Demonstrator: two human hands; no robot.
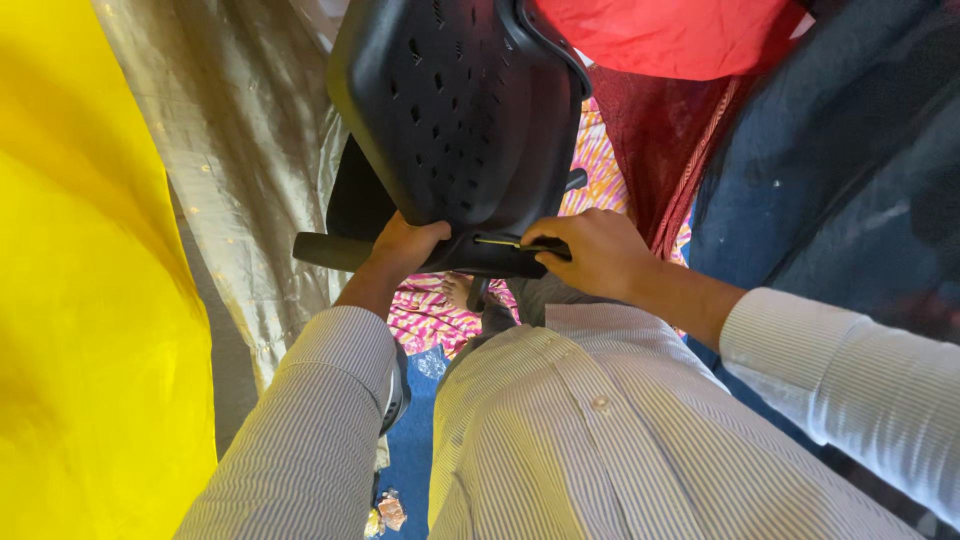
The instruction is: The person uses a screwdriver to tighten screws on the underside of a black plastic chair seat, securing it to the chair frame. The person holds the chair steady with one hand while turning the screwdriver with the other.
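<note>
A black perforated plastic chair back [455, 110] fills the upper middle of the head view, tilted toward me. My left hand [405, 248] grips its lower edge, beside a black armrest [330, 250] that sticks out to the left. My right hand [595, 250] is closed around a thin tool with a yellow-green shaft [505, 242], pressed against the chair's black lower bracket [490, 260]. Both sleeves are of striped pale shirt cloth.
Yellow cloth [90, 300] hangs at the left, with shiny beige fabric [250, 150] next to it. Red cloth [670, 35] and dark blue fabric [840, 160] lie at the right. A pink patterned mat [430, 315] and a bare foot [458, 291] show below the chair.
</note>
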